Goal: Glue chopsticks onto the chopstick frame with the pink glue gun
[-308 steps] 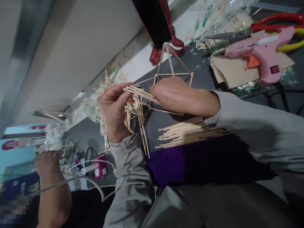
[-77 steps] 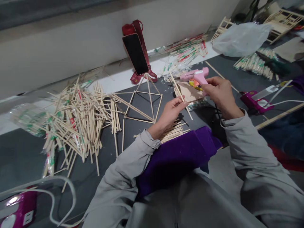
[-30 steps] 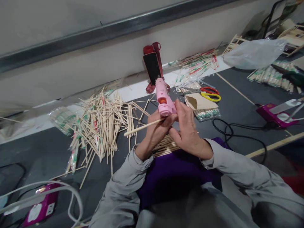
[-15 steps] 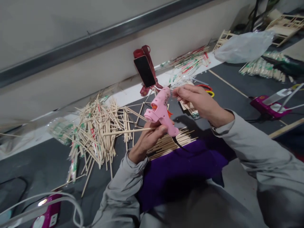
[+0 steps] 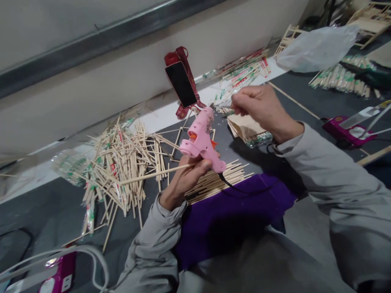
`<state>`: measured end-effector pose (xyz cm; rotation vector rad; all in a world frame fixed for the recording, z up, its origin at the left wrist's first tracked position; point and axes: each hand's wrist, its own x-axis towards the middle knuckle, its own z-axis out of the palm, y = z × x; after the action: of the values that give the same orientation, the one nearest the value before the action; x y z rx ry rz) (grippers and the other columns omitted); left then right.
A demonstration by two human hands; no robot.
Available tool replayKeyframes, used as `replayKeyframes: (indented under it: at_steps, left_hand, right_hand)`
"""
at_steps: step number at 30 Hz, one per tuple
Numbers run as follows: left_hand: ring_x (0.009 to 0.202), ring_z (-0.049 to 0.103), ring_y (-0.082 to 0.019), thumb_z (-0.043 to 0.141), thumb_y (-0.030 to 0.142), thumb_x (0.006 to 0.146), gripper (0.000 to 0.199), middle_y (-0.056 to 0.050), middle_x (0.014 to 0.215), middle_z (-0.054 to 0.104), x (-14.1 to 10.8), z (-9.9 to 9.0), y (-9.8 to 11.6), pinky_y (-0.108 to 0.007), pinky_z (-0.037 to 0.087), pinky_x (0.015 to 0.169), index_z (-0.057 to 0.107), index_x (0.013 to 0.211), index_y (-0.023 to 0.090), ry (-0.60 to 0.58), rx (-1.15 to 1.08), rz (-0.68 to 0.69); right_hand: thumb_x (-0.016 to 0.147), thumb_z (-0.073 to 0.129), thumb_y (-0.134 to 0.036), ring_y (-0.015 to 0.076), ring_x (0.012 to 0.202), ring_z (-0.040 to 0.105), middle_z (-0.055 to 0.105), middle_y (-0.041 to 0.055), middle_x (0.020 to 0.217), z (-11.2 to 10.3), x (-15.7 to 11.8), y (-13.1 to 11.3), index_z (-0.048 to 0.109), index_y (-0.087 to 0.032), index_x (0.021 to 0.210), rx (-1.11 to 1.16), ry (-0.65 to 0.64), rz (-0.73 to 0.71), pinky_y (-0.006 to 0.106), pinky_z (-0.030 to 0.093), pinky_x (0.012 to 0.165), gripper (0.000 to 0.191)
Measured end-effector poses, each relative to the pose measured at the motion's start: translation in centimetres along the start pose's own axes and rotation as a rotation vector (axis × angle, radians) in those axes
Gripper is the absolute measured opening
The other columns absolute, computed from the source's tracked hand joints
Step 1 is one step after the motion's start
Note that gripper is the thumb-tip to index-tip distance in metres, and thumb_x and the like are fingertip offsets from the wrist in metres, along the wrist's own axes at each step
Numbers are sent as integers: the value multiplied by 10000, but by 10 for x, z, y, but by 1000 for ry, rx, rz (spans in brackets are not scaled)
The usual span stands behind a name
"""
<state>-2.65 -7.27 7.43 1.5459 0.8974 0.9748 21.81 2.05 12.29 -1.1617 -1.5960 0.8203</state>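
Note:
A pink hot glue gun (image 5: 201, 132) is held in my left hand (image 5: 189, 177), its nozzle tilted up and away from me. The same hand also has a thin wooden stick (image 5: 152, 176) pointing out to the left. My right hand (image 5: 256, 106) is raised to the right of the nozzle, apart from the gun, with fingers pinched together. A thin greyish line shows by its fingertips; whether the fingers hold it, I cannot tell. Below the gun, a row of wooden sticks (image 5: 218, 181) lies by a purple cloth (image 5: 238, 215).
Loose sticks (image 5: 128, 162) are heaped on the left. A phone (image 5: 181, 84) leans on a red holder at the wall. A stick frame (image 5: 176, 147) stands behind the gun. Thin wooden pieces (image 5: 244, 127) lie under my right hand. Purple power strips (image 5: 345, 131) sit on both sides; a black cord hangs from the gun.
My right hand has lifted away from the nozzle, up and to the right, its fingers drawn together. The view has shifted slightly. My left hand still grips the glue gun and stick.

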Motion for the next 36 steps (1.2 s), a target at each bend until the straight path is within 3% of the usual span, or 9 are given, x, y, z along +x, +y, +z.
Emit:
replayKeyframes:
  at_steps: [3,5,11,16,23,26,29,32,36]
  left_hand:
    - [600,491,-112,650,562,906,439,-55,836,671,0,0,-1,-248,426,559,741,1039,153,28,1,20]
    - [585,472,-106,656,561,902,440,-49,801,660,2,1,1,-243,412,539,744,1025,148,30,15,18]
    - [592,502,-112,658,545,909,410,-57,821,686,2,1,2,-256,446,576,749,1017,160,4,2,39]
    - [643,538,-148,667,608,876,450,-79,905,705,-5,2,5,-296,490,633,748,977,176,77,55,-20]
    - [621,527,-158,691,579,867,403,-27,679,591,-2,6,11,-308,502,660,750,926,184,67,15,-45]
    - [675,571,-179,694,596,856,436,-33,680,595,-1,8,11,-304,503,664,747,956,175,72,26,-59]
    - [704,597,-182,694,590,858,436,-46,708,632,-1,9,12,-294,507,667,742,944,165,77,25,-60]
    - [732,619,-175,687,560,875,405,-71,818,695,0,8,11,-284,508,680,742,929,162,51,17,-48]
    - [744,628,-183,673,594,871,451,-87,861,715,3,7,7,-283,505,667,745,963,159,24,28,-62]
  right_hand:
    - [801,684,-150,65,612,515,652,30,642,-29,28,18,732,-97,701,-189,146,-36,252,380,598,122]
    - [791,690,-176,55,613,481,655,51,648,-45,43,28,763,-36,769,-323,196,-65,258,351,589,159]
    - [842,595,-375,68,608,527,684,53,663,-64,72,49,783,-17,854,-502,172,-16,271,360,600,405]
    - [847,649,-364,126,625,526,678,62,605,-69,79,69,767,-125,769,-682,105,194,308,420,594,277]
    - [873,628,-263,117,657,585,691,57,705,-40,49,55,768,-86,870,-520,-274,143,286,464,659,226]
    - [851,646,-231,176,772,638,703,52,759,-26,53,46,775,-119,870,-710,-414,26,324,472,763,172]
    - [838,676,-295,232,815,652,694,88,742,-10,54,50,781,-123,852,-976,-530,60,367,471,781,202]
    - [872,629,-340,267,870,662,717,145,834,6,43,63,770,-110,894,-1094,-550,87,382,478,763,270]
    - [923,499,-225,283,978,662,720,204,1069,15,27,78,732,-87,1035,-1142,-499,47,368,477,775,293]
